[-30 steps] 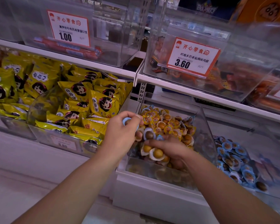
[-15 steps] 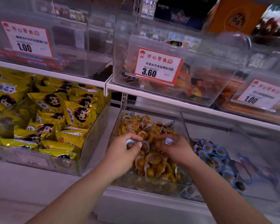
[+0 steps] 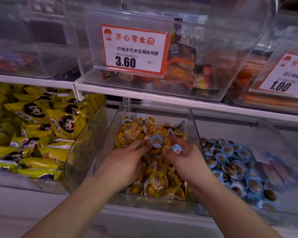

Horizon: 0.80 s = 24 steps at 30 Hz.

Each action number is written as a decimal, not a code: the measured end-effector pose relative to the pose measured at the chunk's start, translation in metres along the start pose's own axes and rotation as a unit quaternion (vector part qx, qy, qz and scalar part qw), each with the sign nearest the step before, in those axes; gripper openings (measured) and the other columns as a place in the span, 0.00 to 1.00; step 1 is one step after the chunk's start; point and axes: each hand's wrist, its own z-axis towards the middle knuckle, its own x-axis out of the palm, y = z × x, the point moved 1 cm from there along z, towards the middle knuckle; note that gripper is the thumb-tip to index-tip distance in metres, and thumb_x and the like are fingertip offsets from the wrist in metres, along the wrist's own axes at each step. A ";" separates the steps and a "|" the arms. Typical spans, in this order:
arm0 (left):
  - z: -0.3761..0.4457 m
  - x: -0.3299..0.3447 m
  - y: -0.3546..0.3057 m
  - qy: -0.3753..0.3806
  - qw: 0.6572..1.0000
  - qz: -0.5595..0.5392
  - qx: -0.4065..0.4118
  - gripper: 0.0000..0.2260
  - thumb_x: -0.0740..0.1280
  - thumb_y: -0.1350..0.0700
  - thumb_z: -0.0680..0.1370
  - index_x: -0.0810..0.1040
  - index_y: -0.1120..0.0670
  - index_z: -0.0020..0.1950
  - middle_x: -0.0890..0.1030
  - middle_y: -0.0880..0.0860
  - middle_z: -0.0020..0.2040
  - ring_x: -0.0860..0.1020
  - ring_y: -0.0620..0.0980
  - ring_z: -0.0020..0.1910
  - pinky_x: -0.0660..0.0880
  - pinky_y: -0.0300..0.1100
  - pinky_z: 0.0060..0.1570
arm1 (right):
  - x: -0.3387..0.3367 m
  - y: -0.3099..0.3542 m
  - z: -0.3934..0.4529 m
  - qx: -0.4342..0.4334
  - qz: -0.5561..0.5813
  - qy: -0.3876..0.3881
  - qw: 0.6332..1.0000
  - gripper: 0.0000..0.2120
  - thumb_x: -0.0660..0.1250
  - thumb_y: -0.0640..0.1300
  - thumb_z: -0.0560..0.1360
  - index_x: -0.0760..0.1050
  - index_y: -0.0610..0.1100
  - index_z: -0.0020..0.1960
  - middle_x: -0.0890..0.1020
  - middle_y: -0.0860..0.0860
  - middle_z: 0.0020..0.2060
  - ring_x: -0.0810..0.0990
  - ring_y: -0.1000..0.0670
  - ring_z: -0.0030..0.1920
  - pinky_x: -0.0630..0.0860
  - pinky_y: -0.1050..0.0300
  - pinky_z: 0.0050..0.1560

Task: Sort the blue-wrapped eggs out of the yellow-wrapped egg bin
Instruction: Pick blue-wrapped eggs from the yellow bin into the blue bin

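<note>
I'm mid-pick, both hands down in the yellow bin [image 3: 110, 134], working through the heap of yellow eggs [image 3: 157, 177]. My left hand [image 3: 126, 162] lies low on the pile, its fingers reaching toward one blue egg [image 3: 156, 141] that sits on top near the middle; I cannot tell whether that grip is already closed on it or only touching. My right hand [image 3: 184, 158] pinches another blue egg [image 3: 177, 149] between fingertips and thumb, lifted just clear of the heap. The blue bin [image 3: 258, 131] sits just beside, to the right, past the clear divider.

Next, I judge, the right hand carries its egg over that divider and drops it there, while the left secures the central one. More blue strays show at the back of the pile [image 3: 181, 125].
</note>
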 end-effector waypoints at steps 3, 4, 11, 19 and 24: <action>0.007 0.003 -0.001 0.010 0.999 0.038 0.007 0.23 0.62 0.48 0.77 0.66 0.39 0.72 0.72 0.43 0.68 0.82 0.54 0.48 0.78 0.47 0.38 | -0.002 0.001 0.005 -0.014 0.047 -0.060 0.997 0.17 0.70 0.37 0.75 0.84 0.60 0.50 0.86 0.62 0.38 0.85 0.54 0.39 0.80 0.55 0.34; 0.008 0.004 0.000 0.002 0.999 0.034 0.002 0.21 0.62 0.47 0.77 0.67 0.39 0.71 0.73 0.43 0.65 0.82 0.54 0.49 0.77 0.48 0.39 | -0.002 0.002 0.007 -0.008 0.069 -0.081 0.994 0.10 0.72 0.39 0.75 0.85 0.54 0.50 0.87 0.57 0.38 0.85 0.52 0.35 0.78 0.59 0.29; -0.005 -0.006 0.002 -0.086 0.987 -0.122 -0.066 0.08 0.70 0.46 0.77 0.78 0.43 0.55 0.78 0.39 0.53 0.78 0.41 0.48 0.73 0.39 0.43 | 0.006 0.002 0.032 -0.028 -0.106 -0.120 0.987 0.08 0.69 0.49 0.78 0.81 0.50 0.56 0.82 0.58 0.46 0.82 0.56 0.44 0.75 0.71 0.41; -0.023 -0.004 -0.003 -0.073 0.978 -0.157 -0.118 0.03 0.69 0.48 0.77 0.77 0.44 0.50 0.78 0.38 0.48 0.77 0.40 0.47 0.70 0.33 0.41 | 0.043 -0.007 0.041 -0.079 -0.417 0.076 0.902 0.21 0.66 0.52 0.78 0.71 0.53 0.70 0.70 0.47 0.66 0.71 0.42 0.67 0.70 0.53 0.62; -0.015 0.005 0.002 0.030 0.979 -0.172 -0.101 0.15 0.69 0.45 0.77 0.76 0.41 0.64 0.76 0.39 0.62 0.75 0.42 0.61 0.71 0.37 0.56 | 0.035 -0.007 0.039 -0.090 -0.364 0.046 0.926 0.20 0.69 0.48 0.75 0.75 0.57 0.66 0.77 0.51 0.61 0.77 0.46 0.60 0.74 0.57 0.50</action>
